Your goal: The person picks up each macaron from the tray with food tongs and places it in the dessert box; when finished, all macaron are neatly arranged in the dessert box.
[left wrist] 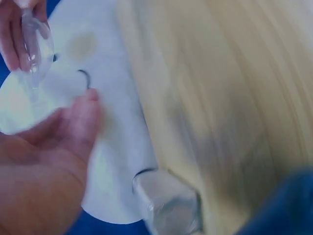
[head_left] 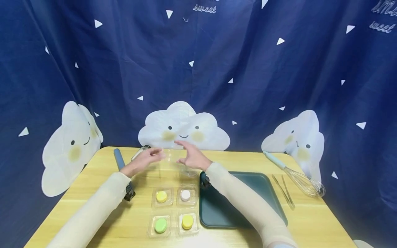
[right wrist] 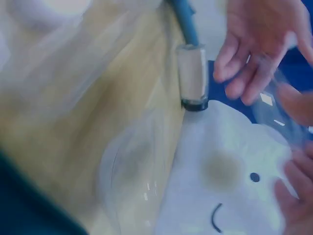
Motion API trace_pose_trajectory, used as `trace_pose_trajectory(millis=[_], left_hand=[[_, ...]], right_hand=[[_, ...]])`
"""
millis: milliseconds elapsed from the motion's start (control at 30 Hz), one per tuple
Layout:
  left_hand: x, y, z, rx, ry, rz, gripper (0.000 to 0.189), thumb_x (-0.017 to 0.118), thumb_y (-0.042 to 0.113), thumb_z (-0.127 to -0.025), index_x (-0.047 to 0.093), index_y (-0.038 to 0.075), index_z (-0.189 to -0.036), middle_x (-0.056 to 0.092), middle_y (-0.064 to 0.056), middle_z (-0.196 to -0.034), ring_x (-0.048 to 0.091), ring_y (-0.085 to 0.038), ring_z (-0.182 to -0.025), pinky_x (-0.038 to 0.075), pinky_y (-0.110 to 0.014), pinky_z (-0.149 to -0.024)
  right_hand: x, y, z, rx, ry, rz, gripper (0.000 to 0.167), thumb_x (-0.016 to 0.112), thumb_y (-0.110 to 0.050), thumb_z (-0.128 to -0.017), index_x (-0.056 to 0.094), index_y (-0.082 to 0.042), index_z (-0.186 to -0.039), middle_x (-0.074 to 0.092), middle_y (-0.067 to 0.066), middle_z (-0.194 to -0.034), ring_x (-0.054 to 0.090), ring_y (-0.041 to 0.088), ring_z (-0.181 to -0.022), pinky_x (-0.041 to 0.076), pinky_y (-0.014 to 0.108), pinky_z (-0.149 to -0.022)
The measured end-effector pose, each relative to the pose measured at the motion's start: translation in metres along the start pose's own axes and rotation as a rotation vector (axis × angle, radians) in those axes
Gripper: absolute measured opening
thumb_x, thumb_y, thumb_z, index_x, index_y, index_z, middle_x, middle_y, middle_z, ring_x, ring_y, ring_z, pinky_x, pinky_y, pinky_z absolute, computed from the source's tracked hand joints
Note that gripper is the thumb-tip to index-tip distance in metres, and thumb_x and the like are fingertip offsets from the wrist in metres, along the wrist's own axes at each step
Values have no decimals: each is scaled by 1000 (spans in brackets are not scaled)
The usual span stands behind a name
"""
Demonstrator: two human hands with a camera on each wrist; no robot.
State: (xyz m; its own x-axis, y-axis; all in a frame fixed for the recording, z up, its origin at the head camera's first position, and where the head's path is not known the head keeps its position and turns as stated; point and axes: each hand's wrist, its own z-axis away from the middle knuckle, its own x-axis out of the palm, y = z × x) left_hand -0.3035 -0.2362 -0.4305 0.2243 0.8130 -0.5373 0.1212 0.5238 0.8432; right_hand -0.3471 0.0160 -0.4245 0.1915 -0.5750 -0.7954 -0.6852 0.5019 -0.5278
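Both hands are raised over the back of the table. My right hand holds a clear plastic piece, like a dome lid, its thumb and fingers on either side. My left hand is close by on the left, fingers loosely bent; in the left wrist view nothing shows between its fingertips, though blur hides detail. Another clear plastic container stands on the table below the right hand. Nearer the front, several clear boxes hold a yellow macaron, a whitish macaron, a green macaron and another yellow macaron.
A dark green tray lies under the right forearm. Tongs and a whisk lie to its right. By the left hand are a blue-handled tool and a small pale block-like container. A cloud-print curtain hangs behind.
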Motion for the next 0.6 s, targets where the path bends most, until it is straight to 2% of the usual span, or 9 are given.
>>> trace_pose_trajectory(millis=[67, 167, 267, 333, 400, 467, 533, 600], left_hand=[[-7, -2, 0, -57, -60, 199, 72, 52, 50, -103, 45, -8, -145, 65, -23, -130, 68, -33, -114, 55, -46, -105], [-15, -3, 1, -123, -201, 468, 77, 38, 53, -106, 39, -15, -144, 68, -20, -122, 70, -31, -110, 57, -40, -103], [-21, -1, 3, -123, -362, 642, 82, 28, 54, -108, 31, -17, -147, 68, -19, -124, 70, -31, -113, 58, -36, -102], [-23, 1, 4, -98, -460, 707, 81, 22, 53, -109, 31, -18, -147, 67, -21, -126, 68, -32, -116, 58, -37, -103], [-23, 2, 5, -73, -541, 742, 76, 19, 50, -110, 37, -15, -144, 67, -21, -126, 68, -33, -117, 57, -39, -104], [-22, 3, 6, -43, -605, 749, 68, 17, 44, -111, 46, -10, -139, 68, -20, -124, 68, -32, -116, 56, -40, -105], [-21, 4, 6, -19, -649, 748, 61, 18, 40, -111, 54, -5, -132, 69, -18, -122, 69, -30, -114, 56, -40, -105], [-20, 5, 7, -6, -664, 749, 57, 20, 37, -111, 58, -2, -128, 71, -17, -120, 69, -29, -114, 56, -39, -105]], right_hand=[[-3, -2, 4, -121, 94, 146, 83, 82, -12, -83, 40, -10, -154, 46, 8, -159, 46, 25, -146, 40, 38, -122], [-7, -4, 9, -418, 238, 444, 76, 80, -10, -84, 44, -4, -150, 50, 11, -155, 47, 26, -145, 39, 37, -123], [-8, -5, 12, -727, 376, 721, 58, 68, -6, -89, 50, -1, -145, 57, 13, -149, 52, 25, -141, 44, 38, -119], [-6, -7, 14, -869, 430, 838, 51, 57, -4, -93, 52, -2, -144, 59, 13, -147, 54, 25, -139, 45, 38, -118], [-4, -8, 16, -952, 459, 902, 49, 50, -3, -94, 53, -3, -143, 60, 11, -146, 56, 23, -138, 47, 38, -116], [-1, -9, 17, -998, 472, 935, 49, 47, -3, -95, 52, -3, -144, 61, 10, -145, 56, 23, -137, 48, 37, -115], [1, -9, 18, -1022, 477, 944, 49, 47, -4, -96, 51, -3, -145, 60, 10, -146, 57, 23, -137, 50, 37, -113], [2, -9, 19, -1028, 482, 945, 48, 48, -4, -97, 52, -3, -145, 60, 10, -146, 57, 23, -137, 50, 36, -113]])
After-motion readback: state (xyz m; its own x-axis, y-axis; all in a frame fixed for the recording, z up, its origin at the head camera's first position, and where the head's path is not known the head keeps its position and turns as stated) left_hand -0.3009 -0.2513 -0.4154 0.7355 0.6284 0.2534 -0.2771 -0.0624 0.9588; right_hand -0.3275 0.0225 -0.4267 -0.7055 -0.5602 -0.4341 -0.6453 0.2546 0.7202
